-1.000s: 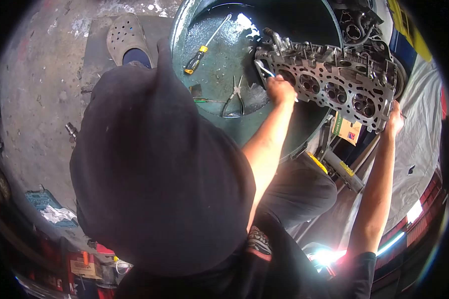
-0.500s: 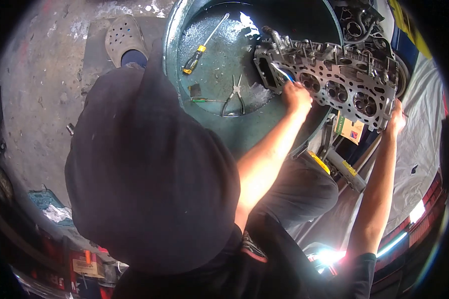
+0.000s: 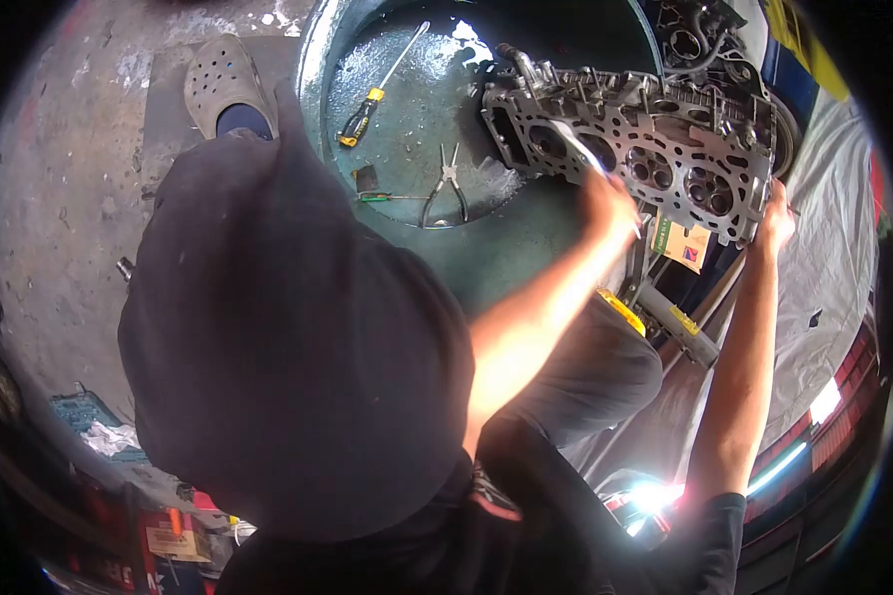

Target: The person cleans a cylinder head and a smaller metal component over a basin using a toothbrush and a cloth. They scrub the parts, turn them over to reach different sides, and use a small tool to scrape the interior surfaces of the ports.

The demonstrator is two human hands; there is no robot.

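A metal engine cylinder head [image 3: 680, 154] lies tilted across the rim of a round green basin [image 3: 313, 94], its chambered face toward me. My left hand [image 3: 610, 206], blurred by motion, is closed around a slim white stick-like tool [image 3: 583, 149]. The tool's far end lies over the chambers at the cylinder head's left part; its exact kind is smeared. My right hand [image 3: 776, 218] grips the right end of the cylinder head, its fingers partly hidden behind the edge.
In the basin lie a yellow-and-black screwdriver [image 3: 362, 119], pliers [image 3: 448, 183] and a small green-handled tool [image 3: 375, 196]. A cardboard box [image 3: 685, 246] sits below the cylinder head. My bent knee in dark cloth [image 3: 288, 347] fills the left middle.
My left hand has shifted down and right relative to the cylinder head, and more of the white tool shows. My right hand keeps its hold. The whole view has shifted slightly.
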